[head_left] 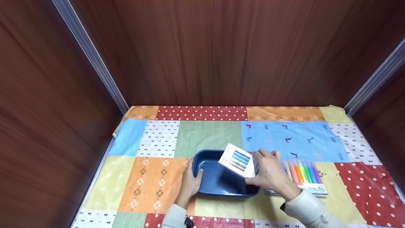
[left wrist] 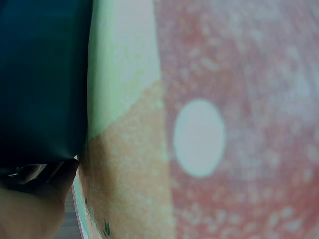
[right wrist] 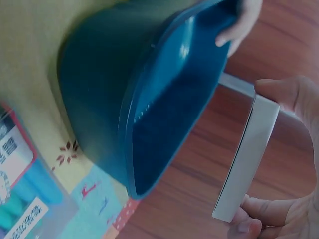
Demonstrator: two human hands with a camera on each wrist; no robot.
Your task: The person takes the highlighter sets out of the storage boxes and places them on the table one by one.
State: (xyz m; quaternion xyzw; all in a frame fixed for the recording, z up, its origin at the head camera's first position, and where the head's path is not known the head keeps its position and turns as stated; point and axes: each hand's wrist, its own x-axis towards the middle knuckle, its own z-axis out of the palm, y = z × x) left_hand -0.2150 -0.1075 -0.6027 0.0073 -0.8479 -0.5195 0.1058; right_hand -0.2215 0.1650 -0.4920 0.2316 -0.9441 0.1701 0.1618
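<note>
A deep blue plastic tub (head_left: 212, 174) stands on the tablecloth in the head view. My left hand (head_left: 190, 182) grips its left side, thumb over the rim and fingers along the outer wall; in the left wrist view those fingers (left wrist: 62, 181) are partly hidden by the tub. Over the tub's right half, my right hand (head_left: 270, 172) holds a small white box (head_left: 238, 161) tilted, with a window showing several coloured sticks, perhaps crayons or chalks. The right wrist view shows the box (right wrist: 247, 159) edge-on, pinched between thumb and fingers, apart from the tub's rim.
A clear pack of coloured markers (head_left: 303, 174) lies right of the tub, partly behind my right hand and wrist. A patchwork tablecloth (head_left: 152, 183) covers the table. Brown wood-grain panels (head_left: 202, 53) with metal corner strips (head_left: 91, 57) enclose the back and both sides.
</note>
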